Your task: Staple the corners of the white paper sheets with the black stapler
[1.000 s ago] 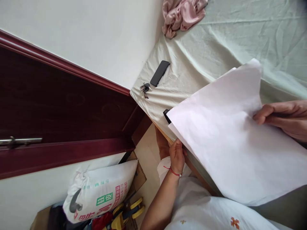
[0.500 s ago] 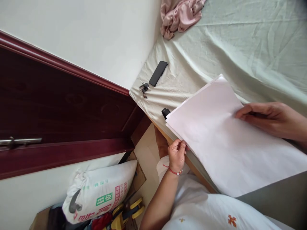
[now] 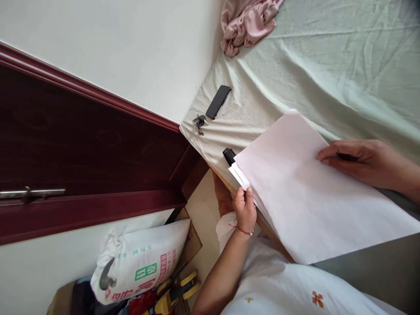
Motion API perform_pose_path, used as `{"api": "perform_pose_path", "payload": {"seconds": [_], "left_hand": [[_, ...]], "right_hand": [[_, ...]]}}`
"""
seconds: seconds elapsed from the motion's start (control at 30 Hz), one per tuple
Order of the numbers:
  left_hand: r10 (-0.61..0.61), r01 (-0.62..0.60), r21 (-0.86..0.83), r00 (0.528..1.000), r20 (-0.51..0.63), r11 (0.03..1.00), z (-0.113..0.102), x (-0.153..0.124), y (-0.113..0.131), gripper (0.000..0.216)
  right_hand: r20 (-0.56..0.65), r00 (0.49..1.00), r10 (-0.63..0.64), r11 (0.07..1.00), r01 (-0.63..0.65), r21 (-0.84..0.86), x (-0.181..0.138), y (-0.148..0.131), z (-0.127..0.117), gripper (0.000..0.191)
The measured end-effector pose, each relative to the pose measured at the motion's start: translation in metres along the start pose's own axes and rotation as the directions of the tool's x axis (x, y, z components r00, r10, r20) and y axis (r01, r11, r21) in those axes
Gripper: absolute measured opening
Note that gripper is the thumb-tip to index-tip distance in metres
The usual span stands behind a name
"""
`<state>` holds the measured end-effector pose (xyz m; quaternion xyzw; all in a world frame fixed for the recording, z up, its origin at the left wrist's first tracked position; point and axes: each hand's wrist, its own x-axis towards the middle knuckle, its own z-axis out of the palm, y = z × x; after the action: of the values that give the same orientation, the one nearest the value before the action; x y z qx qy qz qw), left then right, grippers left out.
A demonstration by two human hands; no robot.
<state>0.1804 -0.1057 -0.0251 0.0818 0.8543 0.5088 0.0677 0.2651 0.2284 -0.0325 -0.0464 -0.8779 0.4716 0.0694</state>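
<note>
Several white sheets of paper [image 3: 305,192] lie in a loose stack above the bed, the top one set askew over those below. Along the stack's left side, the edges of the lower sheets show in steps. My left hand [image 3: 245,205], with a red cord bracelet at the wrist, pinches these edges between thumb and fingers. On the far side my right hand [image 3: 364,164] is closed at the top sheet's edge, fingertips against the paper. A black cylindrical object [image 3: 229,155] pokes out beside the stack's left corner; its rest is hidden.
A black phone-like slab [image 3: 218,102] and keys [image 3: 199,121] lie on the pale green bedsheet [image 3: 328,65]. Pink cloth [image 3: 251,26] is bunched by the wall. At left are a dark red door [image 3: 82,140], a stuffed white sack [image 3: 141,258] and a yellow-wheeled item [image 3: 177,293].
The top sheet has shifted against the sheets under it, so their left edges now show more. My left hand has moved slightly right, and my right hand slightly left.
</note>
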Motion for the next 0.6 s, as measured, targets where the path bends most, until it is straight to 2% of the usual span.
{"api": "perform_pose_path", "payload": {"seconds": [0.2,0.33,0.43,0.6], "left_hand": [[-0.010,0.006,-0.080,0.999,-0.044,0.997,0.0025,0.0044,-0.0060,0.032],[-0.059,0.037,-0.178,0.991,-0.119,0.983,0.0067,0.0035,-0.0070,0.043],[-0.089,0.062,-0.205,0.988,-0.126,0.977,0.0075,0.0017,-0.0060,0.045],[-0.111,0.100,-0.119,0.990,-0.090,0.988,0.0039,0.0017,-0.0037,0.042]], "right_hand": [[0.044,0.999,0.023,1.000,-0.024,0.006,-0.0030,0.0063,0.0004,0.040],[-0.010,1.000,0.009,1.000,-0.009,0.003,-0.0018,0.0041,0.0011,0.042],[0.019,1.000,0.008,1.000,-0.007,-0.024,-0.0020,0.0031,-0.0001,0.041],[-0.001,0.981,0.192,0.981,-0.192,-0.010,-0.0060,0.0003,0.0031,0.057]]}}
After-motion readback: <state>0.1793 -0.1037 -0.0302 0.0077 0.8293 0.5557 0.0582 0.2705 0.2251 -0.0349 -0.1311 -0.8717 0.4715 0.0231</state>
